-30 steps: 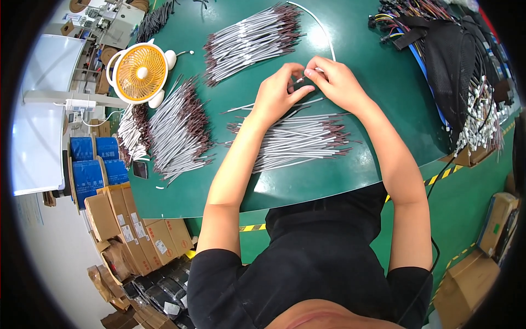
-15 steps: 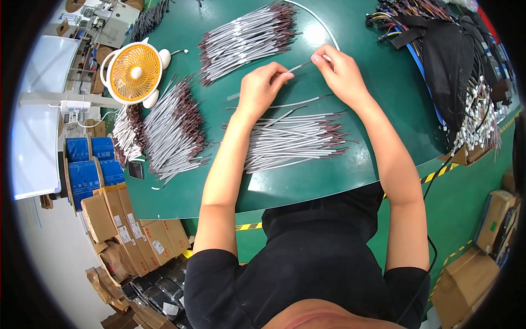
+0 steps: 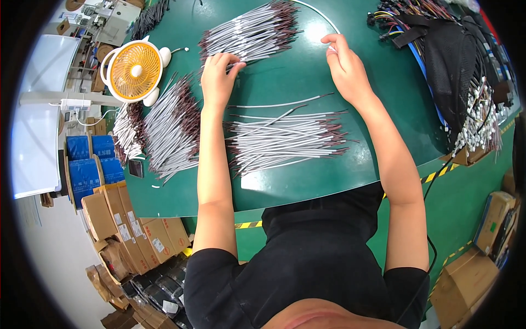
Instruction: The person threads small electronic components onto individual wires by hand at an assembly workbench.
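My R grip (image 3: 348,71), upper ctr, pinches a smooth, curved white tube (image 3: 319,12); L grip (image 3: 217,82), upper ctr-L, is nr thin grey-sleeved wires (image 3: 249,30), can't tell if holding.

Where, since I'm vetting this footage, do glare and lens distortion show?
Head view: glare whitens the green tabletop beside the right hand and again near the front edge; head view: that edge bows and black fills the corners, consistent with a fisheye lens.

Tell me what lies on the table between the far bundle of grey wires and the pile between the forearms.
In the head view, one loose grey wire lies there on the green tabletop, nearer the pile.
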Action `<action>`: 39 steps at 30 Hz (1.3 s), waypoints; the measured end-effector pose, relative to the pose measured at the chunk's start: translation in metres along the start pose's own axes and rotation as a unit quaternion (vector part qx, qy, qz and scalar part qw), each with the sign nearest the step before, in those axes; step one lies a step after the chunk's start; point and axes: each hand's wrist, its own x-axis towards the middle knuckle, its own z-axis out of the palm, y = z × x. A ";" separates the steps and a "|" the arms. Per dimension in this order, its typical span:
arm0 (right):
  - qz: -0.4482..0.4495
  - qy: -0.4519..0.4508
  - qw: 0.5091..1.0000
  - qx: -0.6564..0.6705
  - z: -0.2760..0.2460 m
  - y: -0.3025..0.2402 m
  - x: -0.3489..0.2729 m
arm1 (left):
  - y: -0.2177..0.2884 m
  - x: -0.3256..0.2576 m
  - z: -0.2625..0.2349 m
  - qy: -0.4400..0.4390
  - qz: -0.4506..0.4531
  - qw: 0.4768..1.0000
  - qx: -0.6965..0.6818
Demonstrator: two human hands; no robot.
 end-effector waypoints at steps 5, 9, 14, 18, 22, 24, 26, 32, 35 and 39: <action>0.005 -0.022 1.000 -0.021 0.001 -0.002 0.000 | -0.003 -0.002 0.002 0.029 0.014 0.999 0.019; 0.007 -0.062 0.997 -0.039 0.001 -0.003 0.001 | 0.023 -0.002 0.006 -0.063 -0.034 0.996 -0.055; -0.115 -0.087 0.979 -0.142 0.012 0.001 -0.009 | 0.047 0.003 0.008 -0.082 0.141 0.983 -0.079; -0.148 -0.110 0.960 -0.209 0.018 0.011 -0.011 | 0.049 0.001 0.013 -0.091 0.181 0.976 -0.082; -0.163 -0.113 0.961 -0.195 0.017 0.002 -0.013 | 0.047 0.001 0.012 -0.064 0.177 0.979 -0.075; -0.175 -0.108 0.956 -0.209 0.018 0.005 -0.012 | 0.050 0.002 0.011 -0.057 0.186 0.978 -0.074; -0.186 -0.103 0.951 -0.224 0.016 0.008 -0.011 | 0.051 0.002 0.012 -0.050 0.195 0.977 -0.073; -0.159 -0.090 0.959 -0.218 0.013 0.007 -0.009 | 0.038 0.003 0.010 -0.036 0.185 0.980 -0.057; -0.155 -0.089 0.959 -0.221 0.013 0.006 -0.008 | 0.032 0.003 0.007 -0.031 0.178 0.983 -0.018; -0.110 -0.014 0.980 -0.168 0.013 0.009 -0.003 | 0.025 0.003 0.007 0.009 0.123 0.992 0.036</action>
